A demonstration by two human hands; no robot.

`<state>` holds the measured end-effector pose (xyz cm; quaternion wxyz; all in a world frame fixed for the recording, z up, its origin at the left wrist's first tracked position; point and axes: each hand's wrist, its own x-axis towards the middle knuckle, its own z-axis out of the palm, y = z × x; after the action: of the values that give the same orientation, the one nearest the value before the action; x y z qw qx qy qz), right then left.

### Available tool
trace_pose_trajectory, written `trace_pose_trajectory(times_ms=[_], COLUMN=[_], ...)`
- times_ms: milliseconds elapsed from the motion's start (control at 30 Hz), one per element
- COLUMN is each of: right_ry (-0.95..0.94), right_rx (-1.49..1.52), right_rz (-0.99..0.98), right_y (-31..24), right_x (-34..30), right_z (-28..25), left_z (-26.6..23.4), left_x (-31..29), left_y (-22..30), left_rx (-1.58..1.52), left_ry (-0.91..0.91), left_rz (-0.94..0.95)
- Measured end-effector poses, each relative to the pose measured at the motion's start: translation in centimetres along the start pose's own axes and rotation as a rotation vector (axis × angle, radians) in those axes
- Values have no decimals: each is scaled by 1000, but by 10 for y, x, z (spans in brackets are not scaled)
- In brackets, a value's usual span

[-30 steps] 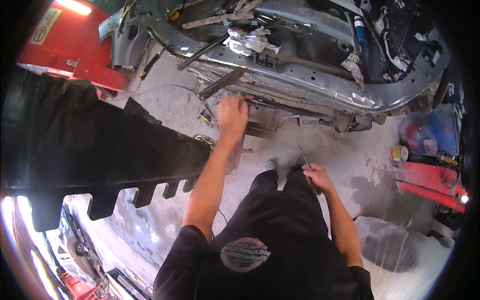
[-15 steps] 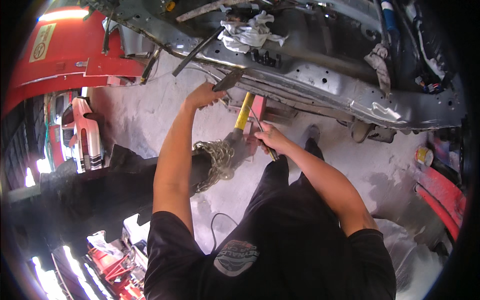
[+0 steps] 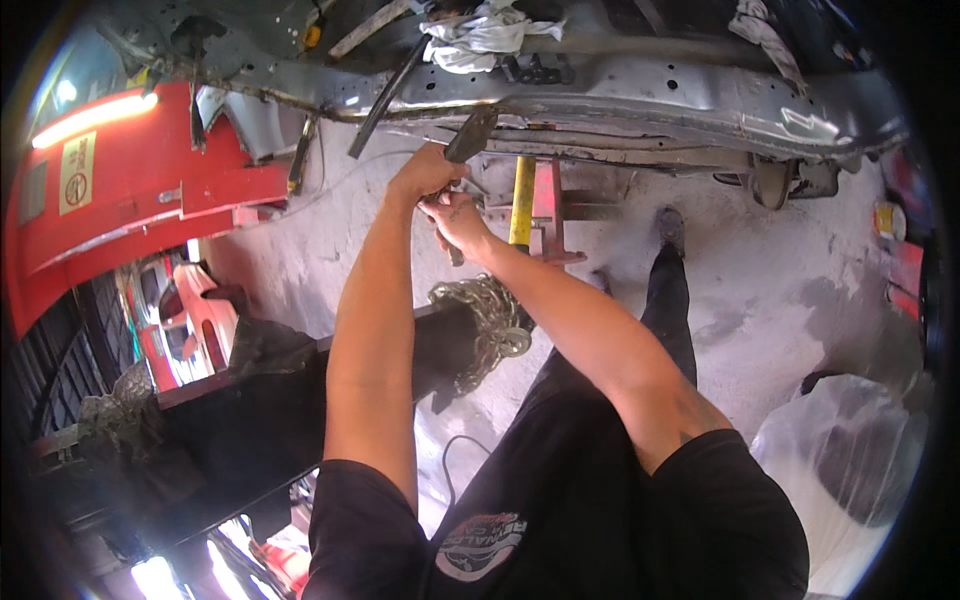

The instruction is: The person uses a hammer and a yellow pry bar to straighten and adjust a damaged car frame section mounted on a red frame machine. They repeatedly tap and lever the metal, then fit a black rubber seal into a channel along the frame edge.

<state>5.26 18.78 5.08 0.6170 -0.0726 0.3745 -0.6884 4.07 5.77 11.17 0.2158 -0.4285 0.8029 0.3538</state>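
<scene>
My left hand [image 3: 425, 172] is raised to the lower edge of a grey car body frame [image 3: 650, 90] and is closed around a dark hammer-like tool [image 3: 470, 135] whose head points up at the metal. My right hand [image 3: 455, 215] sits just below and against the left one, gripping a thin metal tool [image 3: 456, 255] whose end sticks out under the fist. Both forearms reach up from the lower edge. A yellow-handled bar [image 3: 520, 200] stands right behind the hands.
A white rag [image 3: 480, 35] lies on the frame above. A red stand [image 3: 548, 200] props the frame. A chain [image 3: 490, 320] wraps a black beam [image 3: 300, 400] below my arms. A red body panel [image 3: 130, 200] is at left, a clear plastic bag [image 3: 850, 450] at lower right.
My right hand has risen from near my lap and joined the left at the frame edge. The left hand has lifted the dark tool higher, and the view has shifted closer to the frame.
</scene>
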Motion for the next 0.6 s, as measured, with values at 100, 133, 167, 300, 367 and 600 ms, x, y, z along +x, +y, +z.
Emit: trace_pose_trajectory(times_ms=[100,133,167,300,367,600], right_ry=[144,184,213,253,287,387], right_rx=[-43,-53,-64,-364,-440,-501], right_rz=[-77,-93,-101,-101,-92,-114], right_y=[18,20,19,23,26,32], right_x=[12,14,12,12,17,3], right_z=[11,16,21,28,24,33], left_z=[-1,0,2,5,5,7], left_x=[9,7,5,8,14,-3], left_y=[2,6,4,0,0,-1], left_rx=[86,120,172,243,230,218], left_ry=[-2,2,34,86,69,32], left_rz=[22,31,43,36,16,-24])
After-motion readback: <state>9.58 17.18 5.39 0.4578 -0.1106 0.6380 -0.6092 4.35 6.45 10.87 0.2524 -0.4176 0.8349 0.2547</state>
